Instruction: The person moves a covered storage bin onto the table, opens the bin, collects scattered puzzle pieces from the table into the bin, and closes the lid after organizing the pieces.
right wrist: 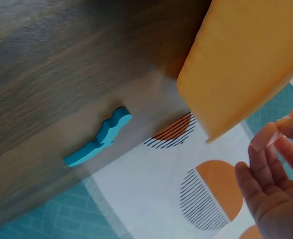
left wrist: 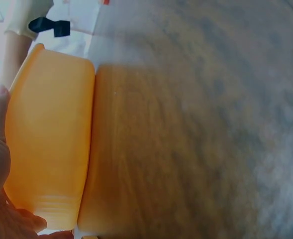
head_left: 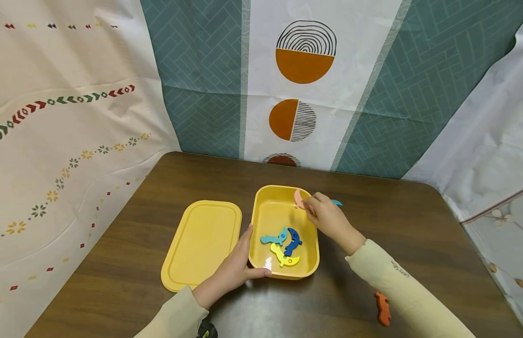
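Note:
A yellow plastic box [head_left: 261, 206] stands on the table. My left hand [head_left: 234, 263] holds its near left corner, thumb on the front rim and fingers along the left side; the left wrist view shows the box's outer wall [left wrist: 51, 134] beside that thumb. Over the far right rim, my right hand [head_left: 326, 216] pinches a pink crescent-shaped piece [head_left: 298, 199] between thumb and fingers. Inside the box lie a light blue piece [head_left: 273, 238], a dark blue piece [head_left: 293, 243] and a yellow piece [head_left: 283, 256], each a small moon-like shape.
Left of the box lies a yellow lid [head_left: 204, 239]. A teal piece [right wrist: 104, 137] rests on the table beyond the right hand, partly hidden in the head view. An orange piece [head_left: 383, 310] lies near the right forearm. Patterned cloth [head_left: 202, 80] hangs behind the table.

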A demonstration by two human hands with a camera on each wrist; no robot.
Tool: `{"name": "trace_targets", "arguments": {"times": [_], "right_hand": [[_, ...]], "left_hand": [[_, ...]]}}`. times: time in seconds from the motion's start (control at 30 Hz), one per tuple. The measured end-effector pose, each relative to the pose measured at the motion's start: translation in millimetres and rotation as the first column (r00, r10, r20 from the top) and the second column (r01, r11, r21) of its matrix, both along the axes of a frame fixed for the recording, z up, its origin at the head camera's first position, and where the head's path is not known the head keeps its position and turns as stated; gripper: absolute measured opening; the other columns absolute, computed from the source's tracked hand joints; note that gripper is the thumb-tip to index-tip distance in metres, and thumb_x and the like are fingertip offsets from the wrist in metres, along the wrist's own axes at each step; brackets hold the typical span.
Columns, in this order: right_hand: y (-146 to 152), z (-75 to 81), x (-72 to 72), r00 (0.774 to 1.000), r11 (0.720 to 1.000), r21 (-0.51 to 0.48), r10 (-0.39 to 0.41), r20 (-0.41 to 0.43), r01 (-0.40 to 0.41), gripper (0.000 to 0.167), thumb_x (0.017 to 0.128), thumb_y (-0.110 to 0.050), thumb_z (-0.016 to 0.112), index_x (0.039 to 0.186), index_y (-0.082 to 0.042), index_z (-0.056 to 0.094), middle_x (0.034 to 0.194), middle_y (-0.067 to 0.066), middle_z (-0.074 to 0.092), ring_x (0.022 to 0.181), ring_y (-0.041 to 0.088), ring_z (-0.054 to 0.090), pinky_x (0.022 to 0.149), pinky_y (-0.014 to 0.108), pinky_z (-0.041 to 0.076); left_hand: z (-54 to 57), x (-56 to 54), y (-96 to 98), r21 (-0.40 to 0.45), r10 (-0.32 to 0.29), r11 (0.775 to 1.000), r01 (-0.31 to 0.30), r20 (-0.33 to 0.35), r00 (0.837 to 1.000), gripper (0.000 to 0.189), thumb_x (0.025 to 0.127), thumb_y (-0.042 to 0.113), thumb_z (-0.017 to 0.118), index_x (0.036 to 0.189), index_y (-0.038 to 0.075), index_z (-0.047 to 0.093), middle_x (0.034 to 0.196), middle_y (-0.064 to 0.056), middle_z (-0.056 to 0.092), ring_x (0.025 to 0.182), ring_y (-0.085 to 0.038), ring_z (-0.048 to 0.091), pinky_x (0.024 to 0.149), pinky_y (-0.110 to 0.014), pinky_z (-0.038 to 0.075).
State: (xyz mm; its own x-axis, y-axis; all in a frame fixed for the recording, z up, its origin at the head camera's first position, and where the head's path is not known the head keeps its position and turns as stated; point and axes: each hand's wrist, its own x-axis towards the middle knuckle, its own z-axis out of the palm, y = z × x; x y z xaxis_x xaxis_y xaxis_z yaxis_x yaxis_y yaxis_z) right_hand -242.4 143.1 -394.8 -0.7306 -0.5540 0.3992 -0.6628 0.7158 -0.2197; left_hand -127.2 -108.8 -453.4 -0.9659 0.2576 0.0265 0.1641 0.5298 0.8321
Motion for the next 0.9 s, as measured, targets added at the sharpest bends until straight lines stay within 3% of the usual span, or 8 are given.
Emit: {"name": "trace_targets", "arguments": {"times": [0.43,0.67,0.9], "right_hand": [[-25.9,-15.6,-6.2,0.989,0.986,0.086,0.143,-0.027,-0.14,0.012,0.082,-0.001,0.071,0.094,-0.003,0.068,0.079,0.005,0.053,0.068,0.015,0.045,0.059,0.022,0.044],[-32.4,-26.5,-11.5,0.981,0.969,0.15,0.192,0.04,-0.196,0.012,0.085,-0.009,0.071,0.096,-0.005,0.069,0.079,0.002,0.052,0.069,0.013,0.045,0.063,0.022,0.045],[-40.9,-32.6,-17.1,0.956,0.94,0.178,0.278,0.091,-0.29,0.013,0.09,-0.014,0.065,0.098,-0.005,0.069,0.081,0.002,0.053,0.071,0.014,0.047,0.068,0.023,0.046]], "left_hand": [[-2.0,-1.7,-1.1,-0.01,-0.008,1.0,0.008,-0.009,1.0,0.117,0.071,0.04,0.082,0.153,0.003,0.006,0.158,-0.017,0.013,0.144,-0.032,0.02,0.113,-0.051,0.024],[-3.7,-2.7,1.3,0.007,-0.021,1.0,0.021,-0.026,0.999,0.117,0.072,0.04,0.082,0.152,0.002,0.005,0.158,-0.017,0.013,0.143,-0.033,0.02,0.112,-0.052,0.025],[-3.2,-0.7,-1.0,0.003,-0.011,1.0,0.011,-0.015,1.0,0.117,0.072,0.039,0.082,0.152,0.002,0.006,0.158,-0.018,0.013,0.143,-0.034,0.02,0.111,-0.052,0.026]]}}
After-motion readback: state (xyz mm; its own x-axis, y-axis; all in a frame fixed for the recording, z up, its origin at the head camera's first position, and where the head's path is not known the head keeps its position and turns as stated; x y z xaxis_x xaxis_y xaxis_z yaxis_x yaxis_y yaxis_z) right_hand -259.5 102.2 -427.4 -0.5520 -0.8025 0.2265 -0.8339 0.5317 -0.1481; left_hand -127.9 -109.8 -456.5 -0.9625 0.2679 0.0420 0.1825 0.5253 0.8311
